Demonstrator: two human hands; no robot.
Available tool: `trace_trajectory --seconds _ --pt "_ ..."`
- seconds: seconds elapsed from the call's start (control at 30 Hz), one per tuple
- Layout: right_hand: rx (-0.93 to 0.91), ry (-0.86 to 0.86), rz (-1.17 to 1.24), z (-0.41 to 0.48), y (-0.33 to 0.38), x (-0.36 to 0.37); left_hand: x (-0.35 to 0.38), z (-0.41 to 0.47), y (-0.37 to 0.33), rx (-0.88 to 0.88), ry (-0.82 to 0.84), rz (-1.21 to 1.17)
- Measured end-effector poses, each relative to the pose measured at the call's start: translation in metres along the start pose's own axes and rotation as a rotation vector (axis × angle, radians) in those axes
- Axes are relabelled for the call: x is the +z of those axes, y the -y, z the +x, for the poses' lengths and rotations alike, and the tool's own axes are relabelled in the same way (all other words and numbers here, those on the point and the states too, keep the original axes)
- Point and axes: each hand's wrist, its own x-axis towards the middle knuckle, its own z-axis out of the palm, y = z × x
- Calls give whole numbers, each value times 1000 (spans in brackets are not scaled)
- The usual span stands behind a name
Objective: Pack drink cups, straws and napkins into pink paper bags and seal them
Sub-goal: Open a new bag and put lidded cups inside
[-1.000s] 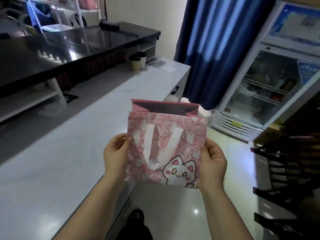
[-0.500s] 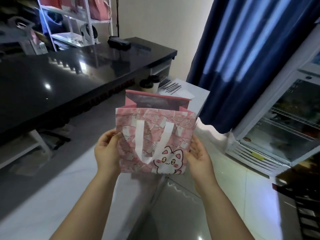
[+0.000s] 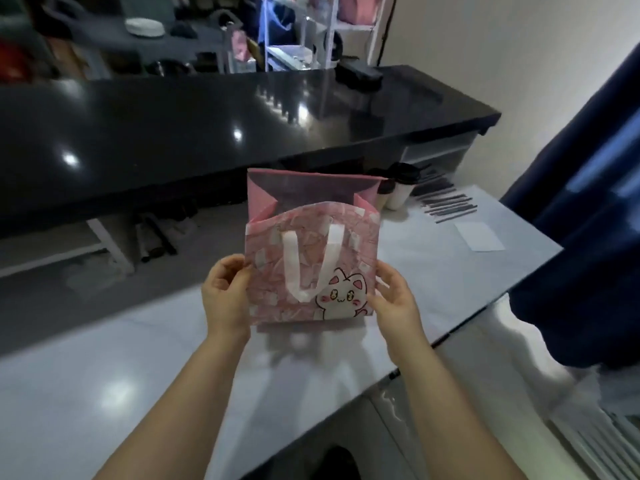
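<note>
A pink paper bag (image 3: 311,261) with a white handle and a cartoon cat stands upright on the white counter (image 3: 138,375), its mouth open at the top. My left hand (image 3: 227,296) grips its left edge and my right hand (image 3: 393,299) grips its right edge. Behind the bag, two drink cups (image 3: 398,188) with black lids stand on the counter. To their right lie several dark straws (image 3: 446,202) in a row, and a white napkin (image 3: 479,235) lies flat nearer the counter's right edge.
A long black counter (image 3: 207,133) runs behind the white one, with a black device (image 3: 360,72) at its far end. Shelves with pink items (image 3: 356,10) stand at the back. A dark blue curtain (image 3: 588,237) hangs at the right.
The bag has moved from beyond the counter's edge to over the white counter and now stands on it. My view has swung left, away from the fridge.
</note>
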Motion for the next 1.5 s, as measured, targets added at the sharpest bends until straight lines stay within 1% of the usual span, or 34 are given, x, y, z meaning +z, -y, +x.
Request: trace_trajectory --seconds 0.1,0.17,0.27,0.37,0.5,0.57,0.67,0.77,0.87,0.97,1.03,1.1,1.2,1.37,1.5 --pt "54 93 -22 31 -4 -23 10 -18 16 54 -72 104" --pt "56 126 -82 48 -7 -37 15 -28 26 77 -105 172" --pt "60 165 -178 69 -15 -50 15 -44 43 27 -173 288" --pt "103 220 -173 77 -23 -51 10 -63 55 -28 -223 394" --pt "75 293 -167 81 -27 -47 6 -81 56 -34 -259 442" --pt "57 322 -159 82 -31 -47 4 -87 55 -35 -241 468" --pt "37 380 -201 78 -35 -48 3 -92 52 -53 -138 493" --pt "68 461 -275 70 -32 -51 2 -91 47 -80 -83 494" --pt "81 436 -336 65 -23 -58 -2 -92 38 -96 -136 458" --pt "-20 357 -334 56 -17 -70 -5 -106 35 -47 -201 539" --pt "-81 343 -350 43 -19 -79 -3 -122 41 -32 -198 581" --pt "-132 359 -406 29 -24 -89 4 -138 53 -50 -132 620" --pt "-153 363 -481 12 -32 -105 21 -153 67 -31 22 770" --pt "-253 319 -543 4 -35 -130 68 -156 63 205 242 1044" --pt "-312 284 -596 25 -21 -148 130 -153 56 307 411 1211"
